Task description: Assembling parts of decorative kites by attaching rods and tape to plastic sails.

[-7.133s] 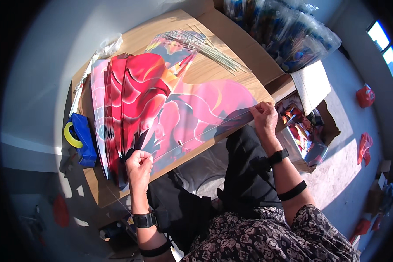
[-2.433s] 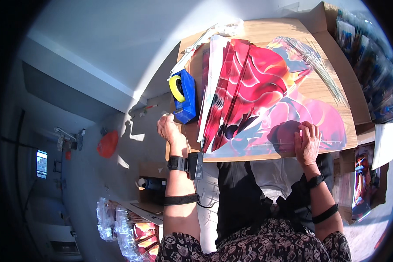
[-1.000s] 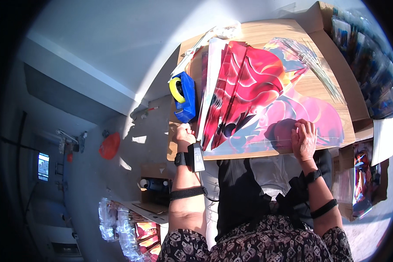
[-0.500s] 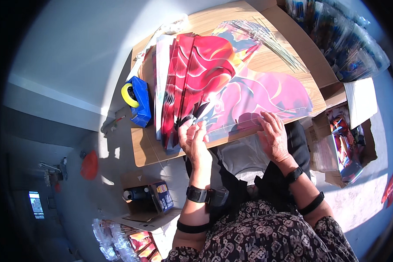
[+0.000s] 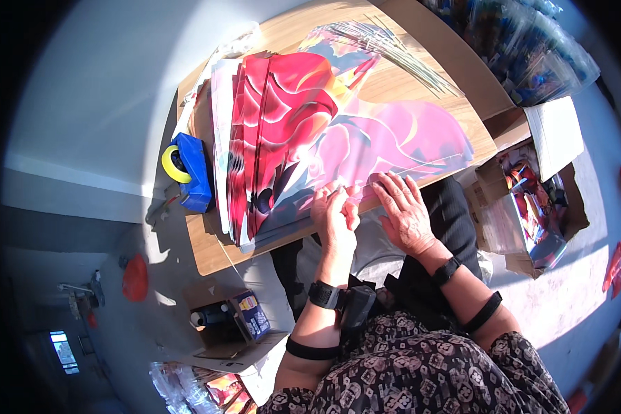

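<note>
A translucent pink printed sheet (image 5: pixel 421 131) lies on the wooden table (image 5: pixel 199 241), a thin straight line running along its near edge. My left hand (image 5: pixel 336 219) is closed at that edge, its fingers curled together; what they hold is hidden. Just to its right, my right hand (image 5: pixel 403 212) rests on the sheet's edge with fingers stretched out flat. Left of the pink sheet lies a stack of folded red printed sheets (image 5: pixel 269 103). A bundle of thin sticks (image 5: pixel 407 55) lies at the table's far side.
A blue tape dispenser (image 5: pixel 196 172) with a yellow roll stands at the table's left edge. On the right, an open cardboard box (image 5: pixel 493 217) holds colourful printed pieces. Clear plastic packs (image 5: pixel 531 55) are piled at the far right. Another box (image 5: pixel 252 352) stands on the floor, lower left.
My left hand has moved right along the sheet's near edge, away from the red stack and closer to my right hand. My right hand's fingers now lie flatter. The whole view has shifted slightly.
</note>
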The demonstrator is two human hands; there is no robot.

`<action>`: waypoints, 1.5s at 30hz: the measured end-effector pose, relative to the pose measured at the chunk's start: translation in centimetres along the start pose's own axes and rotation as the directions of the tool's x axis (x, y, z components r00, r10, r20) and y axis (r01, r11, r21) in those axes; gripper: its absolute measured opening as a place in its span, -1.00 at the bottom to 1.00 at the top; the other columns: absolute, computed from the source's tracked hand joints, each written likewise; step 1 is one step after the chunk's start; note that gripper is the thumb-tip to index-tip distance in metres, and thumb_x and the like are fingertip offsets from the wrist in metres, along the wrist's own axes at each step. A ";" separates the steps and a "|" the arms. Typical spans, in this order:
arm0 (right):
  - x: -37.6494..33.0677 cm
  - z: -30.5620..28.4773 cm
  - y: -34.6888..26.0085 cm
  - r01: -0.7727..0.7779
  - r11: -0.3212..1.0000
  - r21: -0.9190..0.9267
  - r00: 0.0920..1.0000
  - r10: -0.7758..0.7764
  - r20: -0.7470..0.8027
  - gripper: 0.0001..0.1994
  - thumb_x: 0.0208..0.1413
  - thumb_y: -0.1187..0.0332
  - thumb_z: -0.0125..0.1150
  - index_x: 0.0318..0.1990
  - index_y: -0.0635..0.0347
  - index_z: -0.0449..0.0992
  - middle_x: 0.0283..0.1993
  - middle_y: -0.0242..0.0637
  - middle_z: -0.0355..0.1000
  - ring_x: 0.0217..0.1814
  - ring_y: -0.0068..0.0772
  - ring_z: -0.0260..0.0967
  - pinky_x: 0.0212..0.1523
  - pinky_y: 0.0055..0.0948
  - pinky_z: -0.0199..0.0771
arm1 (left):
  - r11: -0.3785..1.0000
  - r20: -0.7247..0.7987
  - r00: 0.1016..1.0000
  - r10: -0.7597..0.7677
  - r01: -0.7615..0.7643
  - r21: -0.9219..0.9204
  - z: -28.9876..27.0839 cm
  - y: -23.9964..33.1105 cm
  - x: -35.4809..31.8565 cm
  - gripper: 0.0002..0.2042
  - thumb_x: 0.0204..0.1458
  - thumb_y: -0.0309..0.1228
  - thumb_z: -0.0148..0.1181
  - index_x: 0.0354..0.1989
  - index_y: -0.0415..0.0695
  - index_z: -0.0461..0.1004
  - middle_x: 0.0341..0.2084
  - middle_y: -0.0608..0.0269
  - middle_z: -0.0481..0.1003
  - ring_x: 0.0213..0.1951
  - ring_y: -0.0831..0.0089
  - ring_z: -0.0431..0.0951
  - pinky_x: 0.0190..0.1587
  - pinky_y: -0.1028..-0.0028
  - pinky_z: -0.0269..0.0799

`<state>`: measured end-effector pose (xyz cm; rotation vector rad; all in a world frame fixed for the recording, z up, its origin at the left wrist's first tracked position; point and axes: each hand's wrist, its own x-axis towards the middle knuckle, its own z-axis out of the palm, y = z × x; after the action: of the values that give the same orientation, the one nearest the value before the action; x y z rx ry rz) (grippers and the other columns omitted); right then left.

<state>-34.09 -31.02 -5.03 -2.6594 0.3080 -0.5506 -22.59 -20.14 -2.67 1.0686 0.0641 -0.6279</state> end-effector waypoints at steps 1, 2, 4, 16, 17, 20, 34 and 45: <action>0.0 0.0 0.0 -0.002 1.000 -0.001 1.000 0.002 0.002 -0.28 -0.19 0.42 0.27 0.26 0.17 0.22 0.34 -0.17 0.12 0.44 -0.19 -0.03 0.42 -0.12 -0.17 | 1.000 -0.016 1.000 -0.003 0.003 -0.017 0.0 -0.1 0.1 -0.83 0.11 -0.49 0.05 -0.14 -0.21 0.30 -0.40 0.06 0.52 -0.75 0.66 0.32 -0.77 0.69 0.13; 0.0 0.1 0.0 -0.004 1.000 0.005 1.000 0.004 -0.003 -0.28 -0.20 0.43 0.26 0.25 0.17 0.22 0.34 -0.17 0.12 0.43 -0.19 -0.02 0.42 -0.12 -0.16 | 1.000 -0.016 1.000 -0.006 0.006 -0.017 0.0 -0.2 0.1 -0.83 0.11 -0.49 0.05 -0.14 -0.21 0.30 -0.40 0.06 0.52 -0.75 0.66 0.32 -0.77 0.69 0.13; 0.0 0.1 0.1 -0.007 1.000 0.014 1.000 0.007 -0.008 -0.28 -0.20 0.43 0.26 0.25 0.18 0.22 0.34 -0.17 0.12 0.43 -0.19 -0.02 0.42 -0.12 -0.16 | 0.999 -0.051 0.999 -0.015 0.012 -0.049 0.3 -0.2 -0.1 -0.85 0.13 -0.46 0.05 -0.15 -0.18 0.33 -0.38 0.06 0.52 -0.73 0.67 0.33 -0.76 0.69 0.13; 0.2 -0.1 -0.3 0.008 0.999 0.043 0.999 -0.006 -0.035 -0.32 -0.20 0.43 0.22 0.23 -0.03 0.29 0.34 -0.15 0.12 0.39 -0.09 0.03 0.39 -0.04 -0.10 | 0.998 -0.066 0.996 0.058 -0.057 0.030 0.6 -0.9 -0.3 -0.83 0.16 -0.36 0.06 -0.15 -0.14 0.33 -0.35 0.06 0.54 -0.73 0.66 0.32 -0.76 0.69 0.12; 0.3 -0.1 -0.4 0.011 0.999 0.037 0.999 -0.009 -0.041 -0.33 -0.20 0.43 0.21 0.22 -0.07 0.30 0.33 -0.14 0.12 0.39 -0.09 0.03 0.39 -0.03 -0.10 | 0.998 -0.068 0.996 0.060 -0.058 0.030 0.5 -1.0 -0.4 -0.83 0.16 -0.36 0.06 -0.15 -0.14 0.33 -0.35 0.06 0.54 -0.73 0.66 0.32 -0.76 0.69 0.12; 0.2 -0.2 -0.3 0.011 1.000 0.002 0.999 -0.010 -0.034 -0.35 -0.17 0.41 0.19 0.22 -0.11 0.32 0.33 -0.11 0.12 0.39 -0.06 0.03 0.38 -0.02 -0.09 | 0.988 -0.042 0.992 0.118 -0.112 0.110 0.9 -1.1 -0.6 -0.79 0.17 -0.34 0.06 -0.10 -0.16 0.31 -0.34 0.09 0.55 -0.71 0.66 0.32 -0.74 0.68 0.13; 0.8 0.1 -1.3 0.001 0.989 -0.145 1.000 -0.001 0.001 -0.39 -0.06 0.39 0.06 0.26 -0.14 0.27 0.28 -0.02 0.12 0.37 -0.01 0.01 0.36 0.06 -0.13 | 0.876 -0.045 0.940 0.338 -0.297 0.380 -0.6 -1.0 -0.9 -0.79 0.19 -0.29 0.07 -0.08 -0.09 0.37 -0.55 0.40 0.36 -0.68 0.73 0.24 -0.70 0.70 0.09; 1.1 0.0 -2.1 -0.019 0.966 -0.259 0.998 0.033 0.051 -0.36 -0.01 0.39 0.05 0.31 -0.19 0.18 0.26 0.00 0.12 0.33 0.01 0.03 0.31 0.11 -0.11 | 0.984 -0.064 0.992 -0.111 0.119 0.130 -2.3 2.3 -0.1 -0.64 0.24 -0.10 -0.04 -0.31 -0.19 0.44 -0.78 0.54 0.10 -0.79 0.73 0.04 -0.76 0.65 -0.01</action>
<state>-32.81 -29.46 -3.78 -2.9108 0.4247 -0.4553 -20.95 -17.38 -1.95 1.2183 0.1351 -0.7141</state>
